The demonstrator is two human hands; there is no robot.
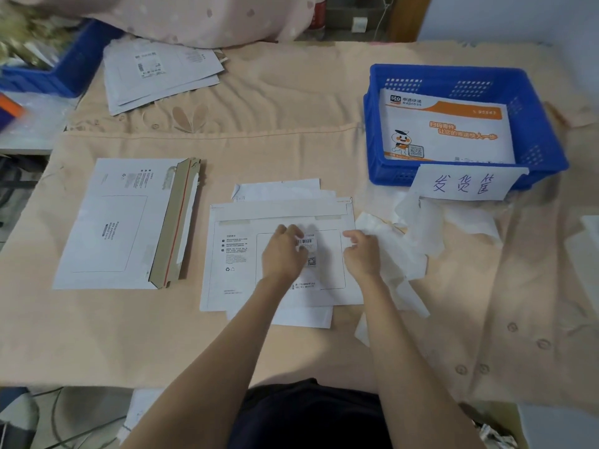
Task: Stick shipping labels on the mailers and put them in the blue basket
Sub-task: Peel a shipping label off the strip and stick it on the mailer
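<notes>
On the peach-clothed table (pixel 291 124), my left hand (pixel 283 251) curls onto a white barcode shipping label (pixel 307 243) on the white flat mailer (pixel 233 270); my right hand (pixel 361 254) hangs loosely curled. One mailer already lies in the blue plastic basket (pixel 531 147); more wait.

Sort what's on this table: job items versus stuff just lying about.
Job: mailer under both hands, shipping label, blue basket, left hand, right hand.
Lying about: peeled backing paper, pink cloth bundle, far blue bin.
</notes>
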